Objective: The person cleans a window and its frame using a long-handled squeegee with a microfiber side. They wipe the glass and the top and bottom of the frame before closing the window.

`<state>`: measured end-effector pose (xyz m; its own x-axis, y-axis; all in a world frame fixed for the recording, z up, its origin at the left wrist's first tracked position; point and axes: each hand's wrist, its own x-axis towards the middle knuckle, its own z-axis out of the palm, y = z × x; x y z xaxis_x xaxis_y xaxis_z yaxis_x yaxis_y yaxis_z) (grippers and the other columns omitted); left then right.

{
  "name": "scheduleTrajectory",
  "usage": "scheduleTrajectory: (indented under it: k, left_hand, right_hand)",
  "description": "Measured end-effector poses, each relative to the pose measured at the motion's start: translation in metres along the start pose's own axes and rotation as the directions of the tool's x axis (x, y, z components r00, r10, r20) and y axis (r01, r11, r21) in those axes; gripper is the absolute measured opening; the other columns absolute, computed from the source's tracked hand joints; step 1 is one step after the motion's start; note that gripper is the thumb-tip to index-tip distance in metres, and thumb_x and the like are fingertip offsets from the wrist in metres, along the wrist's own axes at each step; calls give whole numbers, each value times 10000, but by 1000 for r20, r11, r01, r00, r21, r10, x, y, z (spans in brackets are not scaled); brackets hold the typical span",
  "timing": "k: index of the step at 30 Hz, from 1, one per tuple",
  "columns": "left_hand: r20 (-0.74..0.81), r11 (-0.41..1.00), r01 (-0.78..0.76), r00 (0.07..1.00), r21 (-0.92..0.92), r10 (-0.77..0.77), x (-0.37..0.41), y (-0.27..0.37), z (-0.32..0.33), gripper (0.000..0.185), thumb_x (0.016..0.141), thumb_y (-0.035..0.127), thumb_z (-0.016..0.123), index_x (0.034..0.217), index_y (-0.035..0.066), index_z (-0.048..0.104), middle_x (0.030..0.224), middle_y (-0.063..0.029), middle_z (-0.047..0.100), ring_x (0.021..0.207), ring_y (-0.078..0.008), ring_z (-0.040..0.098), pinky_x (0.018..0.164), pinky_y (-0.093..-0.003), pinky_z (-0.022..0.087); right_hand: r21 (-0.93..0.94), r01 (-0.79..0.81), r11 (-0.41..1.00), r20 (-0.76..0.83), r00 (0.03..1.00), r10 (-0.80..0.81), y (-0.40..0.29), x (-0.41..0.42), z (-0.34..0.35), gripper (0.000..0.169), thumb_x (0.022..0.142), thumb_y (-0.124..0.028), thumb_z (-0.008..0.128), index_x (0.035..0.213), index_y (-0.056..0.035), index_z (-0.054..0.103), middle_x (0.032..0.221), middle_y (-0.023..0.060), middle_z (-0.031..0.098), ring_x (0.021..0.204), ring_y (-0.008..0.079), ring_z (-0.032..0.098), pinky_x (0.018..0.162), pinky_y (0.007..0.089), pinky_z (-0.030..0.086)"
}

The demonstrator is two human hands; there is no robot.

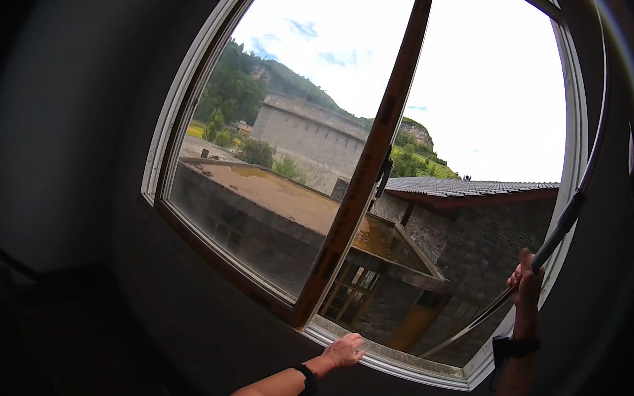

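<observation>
My left hand rests on the bottom track of a sliding window's white frame, its fingers curled over the sill edge; a dark band is round the wrist. At the right, my right hand is raised and closed round a long pole with a dark grip. The pole's thin upper part runs up past the window's right side, and a thin length slants down behind the hand across the opening. The brown-edged sash stands at the middle of the window, its glass to the left.
Dark wall surrounds the window. Outside lie a flat roof with puddled water, a grey building, a brick building with a tiled roof and green hills. The right half of the window is slid open.
</observation>
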<state>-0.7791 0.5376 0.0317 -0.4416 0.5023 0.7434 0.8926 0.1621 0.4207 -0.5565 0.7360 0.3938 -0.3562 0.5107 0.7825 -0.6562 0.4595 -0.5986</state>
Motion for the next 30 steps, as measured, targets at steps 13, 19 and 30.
scheduleTrajectory:
  k: [13,19,30]
  left_hand:
    - [137,995,-48,989,-88,60,9,-19,1,272,751,249,558,889,18,596,997,-158,573,1028,-316,512,910,-387,404]
    - [177,955,-193,956,-225,235,-5,-22,-3,273,744,221,566,920,13,581,1021,-149,554,1046,-317,493,926,-390,389]
    - [138,802,-173,943,-572,302,-194,-17,-81,220,728,137,558,941,80,551,904,-127,564,867,-275,532,753,-425,449]
  right_hand:
    - [-44,111,993,-158,981,-117,-160,-15,-16,380,870,-352,590,660,-173,328,435,-73,272,331,48,271,365,237,304]
    - [-148,124,981,-216,964,-154,-239,-36,-5,463,888,-373,548,538,-183,312,422,-60,292,341,46,303,378,216,329]
    - [-486,390,782,-255,793,-553,-366,-72,53,396,861,-362,570,583,-168,366,456,-58,323,365,42,299,401,207,329]
